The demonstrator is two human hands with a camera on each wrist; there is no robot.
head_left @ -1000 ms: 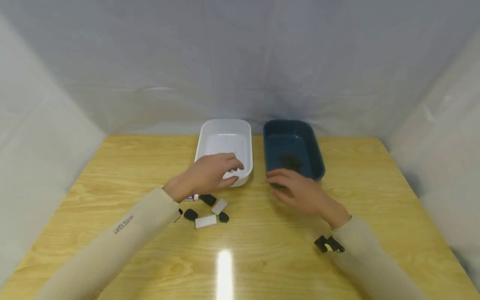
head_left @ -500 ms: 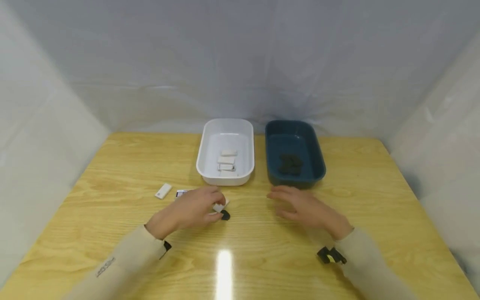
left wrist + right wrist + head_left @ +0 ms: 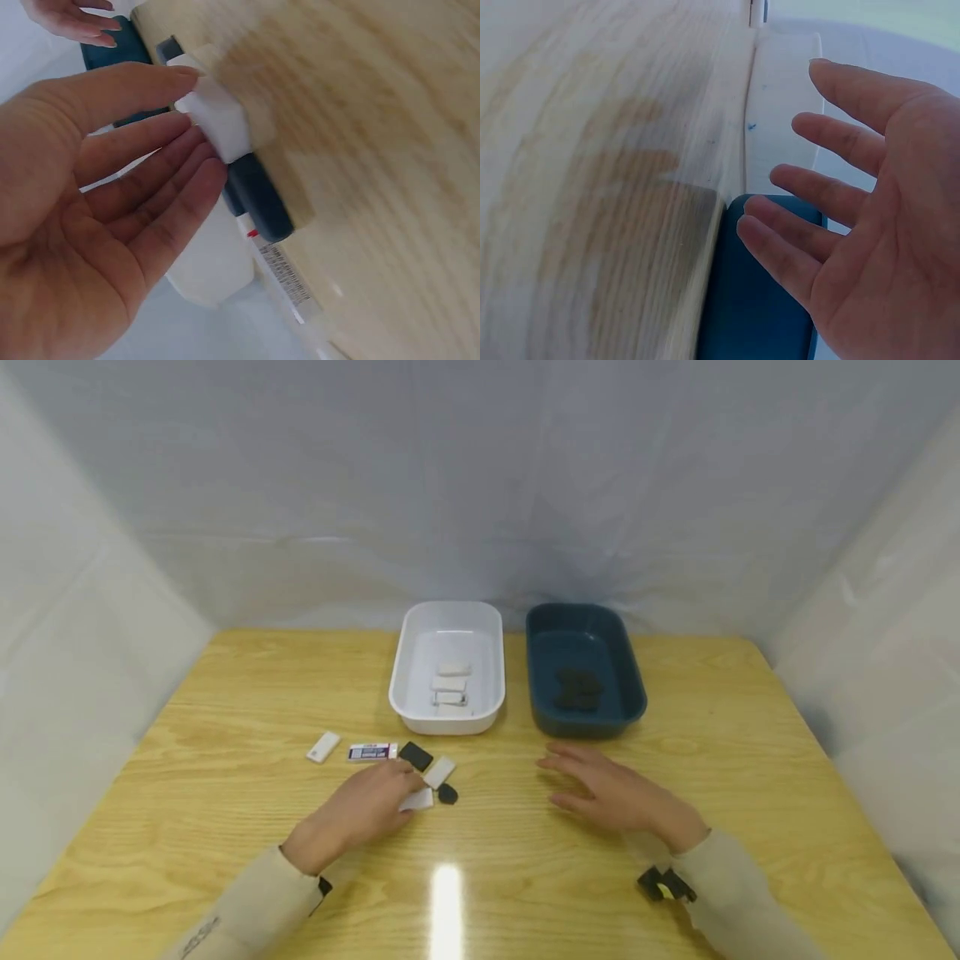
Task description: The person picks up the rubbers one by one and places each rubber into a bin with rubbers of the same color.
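My left hand (image 3: 411, 789) lies low on the wooden table (image 3: 225, 693), and its thumb and fingertips pinch a white eraser (image 3: 418, 801) at the near edge of a small cluster. The left wrist view shows the same white eraser (image 3: 221, 124) held between my thumb and fingers (image 3: 196, 105). Beside it lie a small black piece (image 3: 447, 793), another white eraser (image 3: 439, 772) and a black eraser (image 3: 416, 756). My right hand (image 3: 555, 781) hovers open above bare table in front of the blue tray (image 3: 633, 689), fingers spread (image 3: 780, 172) and holding nothing.
A white tray (image 3: 491, 635) at the back centre holds three white erasers (image 3: 450, 683). The blue tray next to it holds dark pieces (image 3: 577, 687). A labelled eraser (image 3: 372, 751) and a lone white eraser (image 3: 324, 746) lie left of the cluster. White cloth walls surround the table.
My left hand left the white tray, dropping white erasers there, and came back to the cluster, now on the nearest white eraser. My right hand drew back from the blue tray.
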